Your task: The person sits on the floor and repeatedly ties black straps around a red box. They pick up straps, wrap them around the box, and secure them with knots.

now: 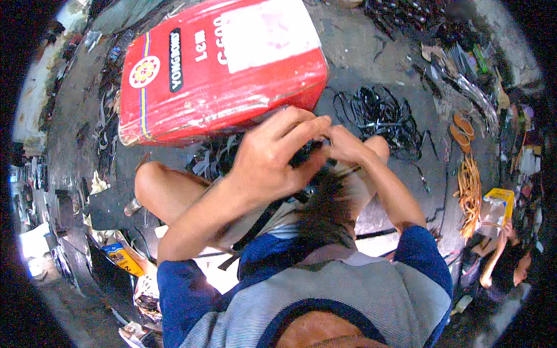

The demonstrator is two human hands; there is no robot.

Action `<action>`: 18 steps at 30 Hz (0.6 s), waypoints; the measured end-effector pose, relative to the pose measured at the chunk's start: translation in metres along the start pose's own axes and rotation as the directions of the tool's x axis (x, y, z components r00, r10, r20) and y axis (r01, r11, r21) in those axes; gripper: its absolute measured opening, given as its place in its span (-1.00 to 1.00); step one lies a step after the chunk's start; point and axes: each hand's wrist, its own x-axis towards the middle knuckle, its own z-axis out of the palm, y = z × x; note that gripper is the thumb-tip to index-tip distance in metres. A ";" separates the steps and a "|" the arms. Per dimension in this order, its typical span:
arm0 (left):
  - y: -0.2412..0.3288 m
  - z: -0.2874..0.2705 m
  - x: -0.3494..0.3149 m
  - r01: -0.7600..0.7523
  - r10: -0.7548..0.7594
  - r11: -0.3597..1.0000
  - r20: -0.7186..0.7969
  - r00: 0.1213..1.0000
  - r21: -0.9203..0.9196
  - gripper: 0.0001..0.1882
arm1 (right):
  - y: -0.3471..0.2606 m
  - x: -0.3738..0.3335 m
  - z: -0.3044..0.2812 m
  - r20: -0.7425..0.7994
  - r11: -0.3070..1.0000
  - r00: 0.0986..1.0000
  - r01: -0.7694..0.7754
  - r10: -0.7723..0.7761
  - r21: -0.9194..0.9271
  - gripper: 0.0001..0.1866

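Observation:
My left hand (272, 153) is raised over my lap, its fingers curled and their tips meeting those of my right hand (345, 144). Both hands are closed in a pinch around something small and dark that the fingers mostly hide; its kind cannot be made out. Just beyond my left hand lies a big red rectangular tin (197, 107) on its side, with a torn white patch on its face. A loose tangle of thin black straps (377, 119) rests on the floor past my right hand.
On the right, tan sandal-shaped pieces (461, 132) lie above a bundle of brown straps (469, 191). Another person (507, 258) sits at the lower right, near a yellow box (500, 203). Scraps and a yellow-blue package (123, 259) litter the left side.

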 end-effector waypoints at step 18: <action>-0.051 -0.266 -0.023 0.685 -0.702 0.712 -0.159 0.694 -0.153 -0.85 | -0.182 0.077 -0.230 0.155 0.970 0.978 0.106 -0.142 0.220 -0.74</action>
